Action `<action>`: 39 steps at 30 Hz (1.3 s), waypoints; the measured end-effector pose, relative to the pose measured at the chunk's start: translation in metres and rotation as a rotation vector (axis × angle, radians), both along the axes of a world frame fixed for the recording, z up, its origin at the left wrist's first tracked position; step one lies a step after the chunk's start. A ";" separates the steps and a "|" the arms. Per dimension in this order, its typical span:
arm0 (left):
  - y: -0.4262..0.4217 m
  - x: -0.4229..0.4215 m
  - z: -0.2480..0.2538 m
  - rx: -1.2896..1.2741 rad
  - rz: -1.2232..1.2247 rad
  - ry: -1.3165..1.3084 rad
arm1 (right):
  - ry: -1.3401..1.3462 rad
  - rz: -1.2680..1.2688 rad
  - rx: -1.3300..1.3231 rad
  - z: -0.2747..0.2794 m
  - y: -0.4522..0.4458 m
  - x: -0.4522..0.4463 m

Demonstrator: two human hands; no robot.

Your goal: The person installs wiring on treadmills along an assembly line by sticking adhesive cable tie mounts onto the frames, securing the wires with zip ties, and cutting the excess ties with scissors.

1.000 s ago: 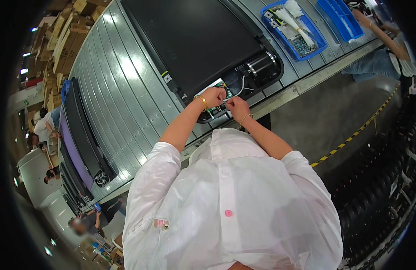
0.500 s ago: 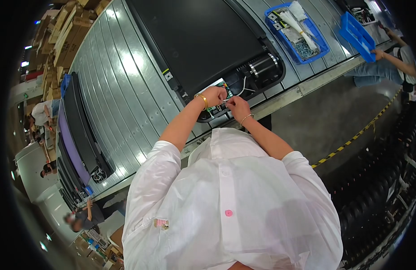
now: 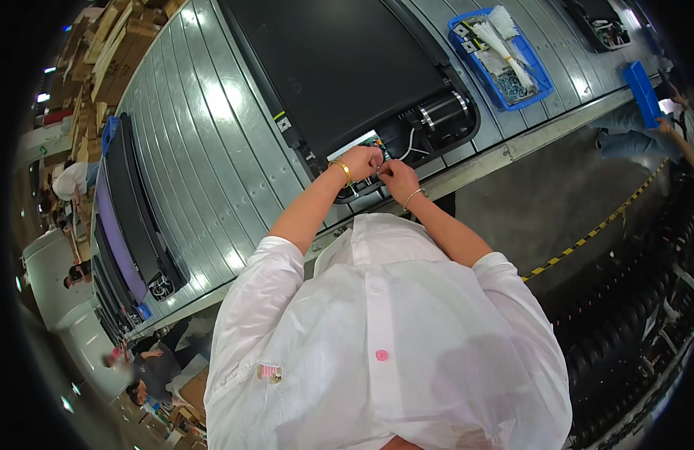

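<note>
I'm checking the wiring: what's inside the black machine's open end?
A motor, a white cable and part of a circuit board show. What lies beneath the left hand and right hand is covered.

Black machine (image 3: 347, 67), blue bin (image 3: 540, 95), white shirt (image 3: 429, 322) — pink button (image 3: 382, 355), yellow-black striped line (image 3: 583, 241)

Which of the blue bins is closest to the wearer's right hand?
The blue bin beside the black machine, with a white bundle inside. The other blue bins are farther from the right hand, toward the picture's left and right edges.
</note>
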State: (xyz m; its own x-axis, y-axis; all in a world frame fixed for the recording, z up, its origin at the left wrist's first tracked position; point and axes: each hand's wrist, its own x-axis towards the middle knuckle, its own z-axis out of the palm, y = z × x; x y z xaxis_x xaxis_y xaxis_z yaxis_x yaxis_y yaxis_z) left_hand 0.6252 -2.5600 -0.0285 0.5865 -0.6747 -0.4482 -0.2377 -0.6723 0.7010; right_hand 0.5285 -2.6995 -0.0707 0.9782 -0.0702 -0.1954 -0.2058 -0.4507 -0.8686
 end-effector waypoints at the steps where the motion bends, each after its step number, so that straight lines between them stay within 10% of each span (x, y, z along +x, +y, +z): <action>1: 0.000 -0.001 0.000 0.000 0.015 0.001 | -0.020 -0.005 -0.011 0.000 0.001 0.000; 18: 0.032 -0.083 -0.006 -0.100 0.565 -0.454 | 0.662 -0.251 0.614 0.015 -0.002 0.021; 21: 0.027 -0.084 -0.001 -0.119 0.622 -0.500 | -0.097 0.158 -0.282 0.028 -0.007 0.019; 25: 0.029 -0.080 -0.002 -0.101 0.599 -0.589 | -0.461 0.412 -0.354 0.040 -0.012 0.034; 39: 0.013 -0.055 0.004 0.306 0.400 -0.278 | -0.354 0.659 -0.399 0.020 -0.017 0.053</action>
